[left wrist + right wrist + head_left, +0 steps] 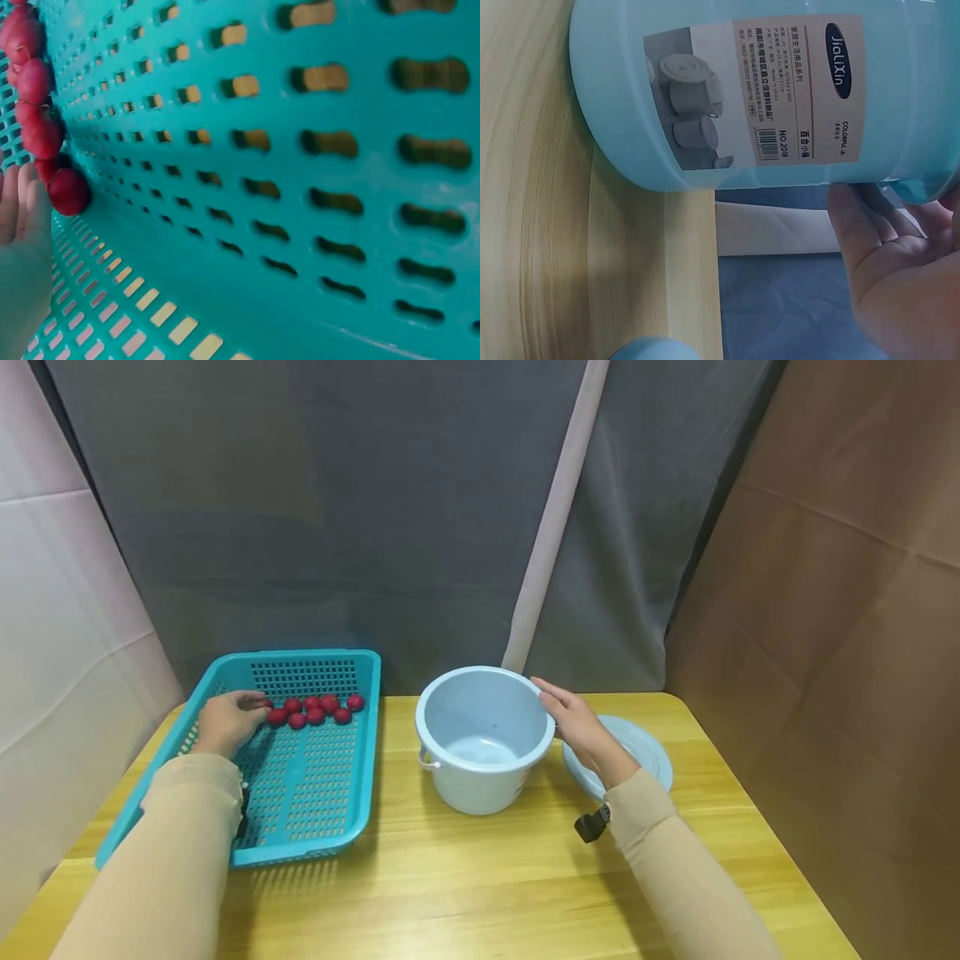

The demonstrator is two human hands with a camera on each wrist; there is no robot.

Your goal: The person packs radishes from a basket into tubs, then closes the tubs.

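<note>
A teal perforated basket lies on the left of the wooden table, with several small red fruits in a cluster at its far end. My left hand rests inside the basket, its fingers reaching the leftmost fruit. In the left wrist view the fingers lie straight beside the red fruits on the basket floor. A light blue bucket stands mid-table, empty. My right hand touches its right rim with straight fingers. The right wrist view shows the labelled bucket and my right hand against its rim.
A light blue round lid lies on the table right of the bucket, partly under my right wrist. Grey and brown cloth backdrops close off the table's back and right side. Bare wooden table spreads in front.
</note>
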